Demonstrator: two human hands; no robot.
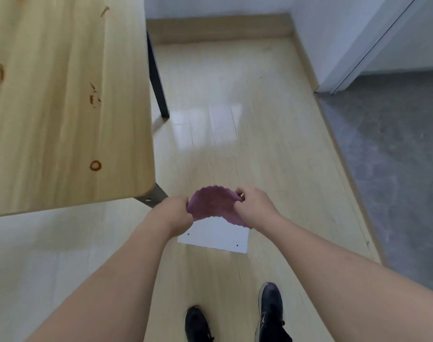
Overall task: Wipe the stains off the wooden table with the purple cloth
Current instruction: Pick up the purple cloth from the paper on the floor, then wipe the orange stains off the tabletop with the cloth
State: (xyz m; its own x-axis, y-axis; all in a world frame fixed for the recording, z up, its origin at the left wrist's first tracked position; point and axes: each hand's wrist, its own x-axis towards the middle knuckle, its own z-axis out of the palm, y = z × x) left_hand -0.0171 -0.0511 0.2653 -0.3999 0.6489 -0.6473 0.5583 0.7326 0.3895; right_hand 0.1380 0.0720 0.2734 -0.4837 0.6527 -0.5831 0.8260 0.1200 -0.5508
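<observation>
Purple cloth (214,204) hangs right of the surface (50,107); we pinch it, left hand (177,213) and right hand (253,206) fingers grasping opposite edges; stains (95,166) remain.

Bright daylight, window glare on floor (210,124), soft blur, wide-angle edge distortion

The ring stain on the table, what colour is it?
Reddish brown, seen in the head view: ring stain on the wooden table.

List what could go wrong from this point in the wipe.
1. Both hands, left and right, hold the purple cloth over the floor, off the wooden table; it may stay bunched and wipe poorly.
2. The stains are scattered: a ring, streaks, marks further away; some could be missed.
3. White sheet underfoot: possible slip.
</observation>
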